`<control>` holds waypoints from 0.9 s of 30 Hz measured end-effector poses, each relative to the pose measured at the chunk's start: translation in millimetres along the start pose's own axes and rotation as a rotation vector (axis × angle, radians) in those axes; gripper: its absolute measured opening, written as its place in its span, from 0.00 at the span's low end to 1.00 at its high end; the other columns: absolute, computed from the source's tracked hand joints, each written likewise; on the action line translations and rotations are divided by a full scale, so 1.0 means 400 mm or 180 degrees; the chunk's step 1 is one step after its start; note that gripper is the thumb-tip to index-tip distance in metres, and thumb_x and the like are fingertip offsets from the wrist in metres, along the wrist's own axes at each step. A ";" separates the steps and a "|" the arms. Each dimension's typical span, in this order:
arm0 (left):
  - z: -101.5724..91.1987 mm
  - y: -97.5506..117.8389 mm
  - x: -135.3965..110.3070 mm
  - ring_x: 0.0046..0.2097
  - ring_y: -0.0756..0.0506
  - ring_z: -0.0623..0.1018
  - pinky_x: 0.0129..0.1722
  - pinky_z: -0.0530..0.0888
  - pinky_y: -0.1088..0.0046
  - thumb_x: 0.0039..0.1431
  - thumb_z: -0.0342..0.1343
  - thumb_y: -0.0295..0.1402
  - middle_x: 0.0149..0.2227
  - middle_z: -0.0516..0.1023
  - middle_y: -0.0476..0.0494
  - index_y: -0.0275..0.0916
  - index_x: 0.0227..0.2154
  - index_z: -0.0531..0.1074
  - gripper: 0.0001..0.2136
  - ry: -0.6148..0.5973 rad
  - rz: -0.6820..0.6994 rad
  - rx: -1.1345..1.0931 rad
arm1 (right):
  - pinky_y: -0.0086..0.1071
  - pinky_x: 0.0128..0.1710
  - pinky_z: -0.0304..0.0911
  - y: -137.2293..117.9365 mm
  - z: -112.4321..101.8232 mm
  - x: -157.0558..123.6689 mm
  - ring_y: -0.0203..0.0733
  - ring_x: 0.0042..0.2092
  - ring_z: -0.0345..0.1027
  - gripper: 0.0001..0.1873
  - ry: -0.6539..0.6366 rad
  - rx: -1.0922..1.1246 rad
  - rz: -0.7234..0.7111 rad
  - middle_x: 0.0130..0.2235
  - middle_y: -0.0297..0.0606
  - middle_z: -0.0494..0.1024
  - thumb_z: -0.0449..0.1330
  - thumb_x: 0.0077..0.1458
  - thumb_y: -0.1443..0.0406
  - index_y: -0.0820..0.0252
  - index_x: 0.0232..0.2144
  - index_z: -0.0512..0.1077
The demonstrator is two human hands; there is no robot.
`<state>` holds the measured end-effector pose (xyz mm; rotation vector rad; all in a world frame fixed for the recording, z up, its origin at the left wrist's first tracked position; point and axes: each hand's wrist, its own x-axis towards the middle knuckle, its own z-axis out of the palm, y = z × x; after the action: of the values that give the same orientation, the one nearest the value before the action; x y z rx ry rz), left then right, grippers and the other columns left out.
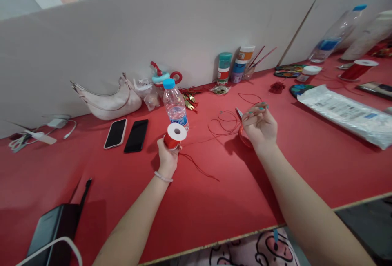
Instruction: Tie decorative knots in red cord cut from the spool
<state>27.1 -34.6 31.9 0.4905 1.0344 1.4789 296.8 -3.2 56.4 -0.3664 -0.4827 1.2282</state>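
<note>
Taking the spool (175,136) of red thread as the clock's centre, a dark power bank (49,233) is nearest at 8 o'clock on the red table (190,209). The left hand (168,157) has its grip closed around the spool, holding it tilted just above the table with its white end facing up. A short red cord (202,171) trails toward 4 o'clock.

Two phones lie side by side at 9 o'clock: a black one (136,136) and a pale-edged one (115,134). At 3 o'clock is the right hand (261,129), fingers curled, palm turned up; I cannot tell whether its grip pinches anything. Scissors (239,113) show just beside it, partly hidden, with loose loops of thread (225,121) near the blade.

A water bottle (176,108) stands upright just behind the spool at 12 o'clock. Farther back are a handbag (114,101) at 10 o'clock and jars (223,69) between 1 and 2, by the wall (183,25).
</note>
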 end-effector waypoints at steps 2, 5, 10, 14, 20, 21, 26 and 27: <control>-0.004 0.014 0.001 0.23 0.52 0.70 0.22 0.64 0.79 0.49 0.45 0.45 0.22 0.69 0.51 0.40 0.27 0.65 0.13 -0.0027 0.0030 -0.0379 | 0.28 0.35 0.66 -0.010 -0.013 0.014 0.31 0.30 0.67 0.09 0.0202 0.0182 0.0049 0.28 0.27 0.72 0.52 0.58 0.68 0.51 0.29 0.69; -0.007 0.027 -0.001 0.22 0.53 0.68 0.21 0.64 0.79 0.48 0.47 0.47 0.25 0.70 0.50 0.41 0.28 0.67 0.14 -0.0290 0.0026 -0.0839 | 0.27 0.34 0.65 -0.013 -0.031 0.030 0.28 0.28 0.67 0.09 0.0383 0.0195 0.0116 0.29 0.25 0.73 0.52 0.57 0.70 0.54 0.27 0.68; -0.008 0.043 -0.009 0.24 0.52 0.67 0.22 0.66 0.78 0.49 0.49 0.49 0.27 0.71 0.48 0.42 0.28 0.68 0.15 -0.0479 0.0174 -0.0963 | 0.27 0.29 0.64 -0.011 -0.030 0.025 0.27 0.21 0.57 0.06 0.0249 -0.0692 0.0151 0.33 0.26 0.73 0.59 0.50 0.66 0.49 0.34 0.70; -0.007 0.085 -0.015 0.23 0.52 0.67 0.22 0.66 0.78 0.51 0.48 0.49 0.29 0.72 0.45 0.39 0.28 0.69 0.17 -0.0432 0.0249 -0.1287 | 0.26 0.24 0.59 -0.026 -0.011 0.012 0.26 0.20 0.49 0.21 -0.0059 -0.1264 0.0008 0.37 0.24 0.71 0.60 0.43 0.68 0.43 0.41 0.69; -0.017 0.161 -0.016 0.23 0.53 0.66 0.22 0.66 0.80 0.52 0.48 0.48 0.31 0.71 0.43 0.36 0.33 0.66 0.18 -0.0852 0.0375 -0.1960 | 0.25 0.21 0.55 -0.080 0.002 0.031 0.27 0.21 0.53 0.23 0.0002 -0.2248 -0.0069 0.30 0.27 0.73 0.60 0.37 0.71 0.51 0.39 0.70; -0.021 0.172 -0.014 0.23 0.54 0.65 0.22 0.66 0.80 0.52 0.49 0.48 0.31 0.71 0.43 0.36 0.34 0.66 0.18 -0.0934 0.0401 -0.2070 | 0.26 0.21 0.55 -0.097 0.004 0.038 0.29 0.23 0.57 0.21 -0.0020 -0.2577 -0.0124 0.30 0.29 0.74 0.60 0.37 0.71 0.53 0.37 0.70; -0.059 0.219 0.013 0.22 0.54 0.66 0.20 0.66 0.81 0.51 0.47 0.49 0.31 0.70 0.44 0.36 0.38 0.62 0.21 -0.0946 0.0568 -0.2530 | 0.27 0.23 0.57 -0.239 0.002 0.081 0.38 0.34 0.67 0.13 0.0174 -0.3588 -0.0881 0.34 0.37 0.76 0.60 0.38 0.72 0.55 0.31 0.72; -0.070 0.226 0.020 0.22 0.53 0.66 0.20 0.66 0.80 0.50 0.47 0.50 0.31 0.70 0.44 0.35 0.39 0.61 0.22 -0.0872 0.0609 -0.2625 | 0.28 0.23 0.58 -0.274 -0.003 0.089 0.37 0.32 0.66 0.12 0.0295 -0.3616 -0.0945 0.35 0.38 0.76 0.60 0.40 0.71 0.54 0.31 0.72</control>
<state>-48.3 -27.0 89.2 0.1820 0.1142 1.7907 394.6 -2.1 117.2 -1.2515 -1.0916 0.5388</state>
